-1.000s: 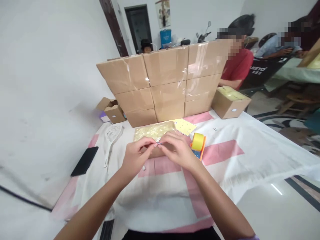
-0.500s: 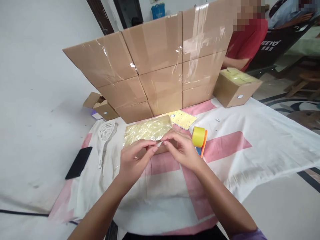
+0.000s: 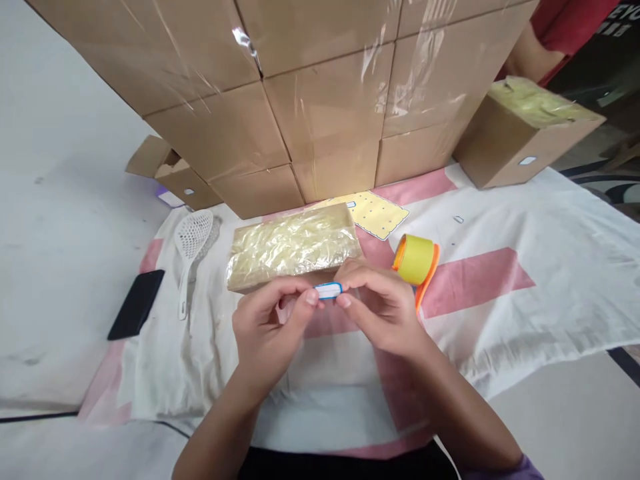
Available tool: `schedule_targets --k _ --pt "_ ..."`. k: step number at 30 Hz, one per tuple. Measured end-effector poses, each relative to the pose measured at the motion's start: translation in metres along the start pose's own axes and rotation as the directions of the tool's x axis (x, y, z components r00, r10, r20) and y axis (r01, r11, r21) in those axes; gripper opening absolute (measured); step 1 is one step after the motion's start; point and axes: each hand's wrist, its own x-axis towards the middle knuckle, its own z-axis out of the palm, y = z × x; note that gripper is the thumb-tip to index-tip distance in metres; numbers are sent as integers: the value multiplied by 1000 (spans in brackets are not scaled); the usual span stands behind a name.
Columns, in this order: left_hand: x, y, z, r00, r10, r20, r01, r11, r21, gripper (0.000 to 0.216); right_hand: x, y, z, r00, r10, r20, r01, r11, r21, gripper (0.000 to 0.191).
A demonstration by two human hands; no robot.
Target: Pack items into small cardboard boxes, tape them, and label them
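Observation:
Between both hands is a small white label-like piece with a blue edge; its exact kind is too small to tell. My left hand pinches its left end between thumb and fingers. At its right end, my right hand pinches it the same way. Just behind the hands lies a cardboard box wrapped with shiny clear film over a yellowish top. To the right of my right hand rests a roll of yellow and orange material, with an orange strip hanging from it.
A tall taped cardboard panel stands across the back. A white slotted skimmer and a black phone lie on the left. A yellow dotted sheet is behind. Boxes stand at left and right, near a person's red sleeve.
The view has tilted down and come closer to the table. The white piece has turned to show its face and blue edge; both hands still pinch it.

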Motion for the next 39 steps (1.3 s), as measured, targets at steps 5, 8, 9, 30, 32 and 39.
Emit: schedule_targets --k 5,8,9,30,32,39 --pt "-2 2 4 999 -20 25 22 994 -110 13 1 -1 -1 1000 -2 10 2 999 53 10" --pt "-3 1 5 999 -3 49 10 989 -146 11 -1 -1 -1 1000 7 9 -7 998 55 11" --pt "-4 1 6 998 3 59 7 987 -159 10 -2 -1 -1 1000 10 6 -10 999 52 11" --pt "-1 -1 0 921 -67 384 237 878 -415 15 0 3 3 988 -145 58 150 985 -89 14" --pt "-3 -1 2 912 -38 409 251 840 -481 15 0 3 3 987 -146 62 151 984 -90 14" --pt "-7 -3 5 887 -19 462 308 770 -559 20 -1 2 3 989 -135 67 141 987 -83 15"
